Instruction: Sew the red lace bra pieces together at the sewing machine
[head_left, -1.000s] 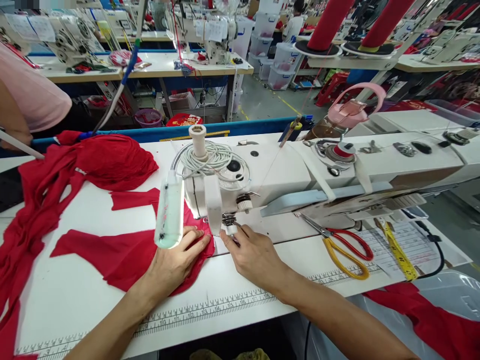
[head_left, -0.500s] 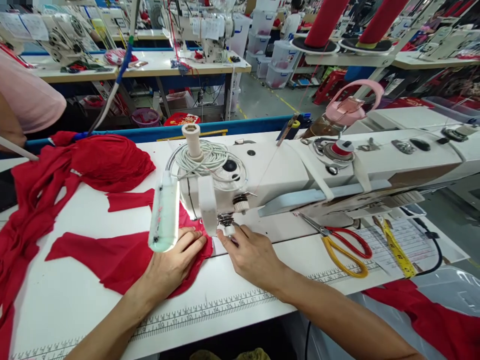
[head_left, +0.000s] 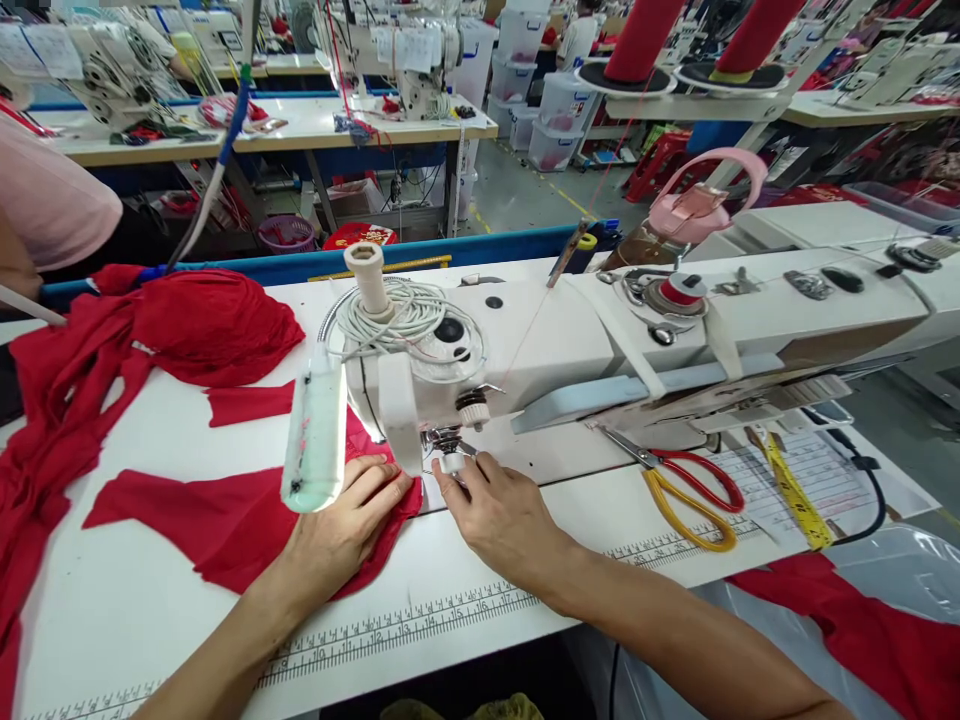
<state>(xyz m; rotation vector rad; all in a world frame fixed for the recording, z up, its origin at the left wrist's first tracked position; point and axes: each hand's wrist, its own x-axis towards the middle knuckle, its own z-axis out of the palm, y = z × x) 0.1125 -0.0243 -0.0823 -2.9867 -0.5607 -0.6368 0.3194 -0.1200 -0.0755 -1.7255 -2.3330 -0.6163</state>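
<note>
My left hand (head_left: pixel 341 525) lies flat on a piece of red fabric (head_left: pixel 225 520), its fingers stretched towards the needle area of a white sewing machine (head_left: pixel 555 335). The fabric's curved edge comes out under my fingertips, just left of the presser foot. My right hand (head_left: pixel 506 520) is at the other side of the needle area, touching or almost touching the white part (head_left: pixel 452 462) below the machine head. Its thumb and fingers are curled together; what they pinch, if anything, is hidden. A clear greenish guard (head_left: pixel 315 440) hangs in front of the machine head, above my left hand.
Red-and-yellow-handled scissors (head_left: pixel 675 480) lie right of my right hand, beside a yellow tape measure (head_left: pixel 795 495) on a written sheet. Bunched red fabric (head_left: pixel 217 325) is at the left. A ruler strip (head_left: pixel 420 625) runs along the table's front edge. A plastic bin (head_left: pixel 892 580) stands lower right.
The view has shifted slightly, so the machine appears a little further left. My right hand's fingers have moved slightly by the presser foot; my left hand stays on the red fabric.
</note>
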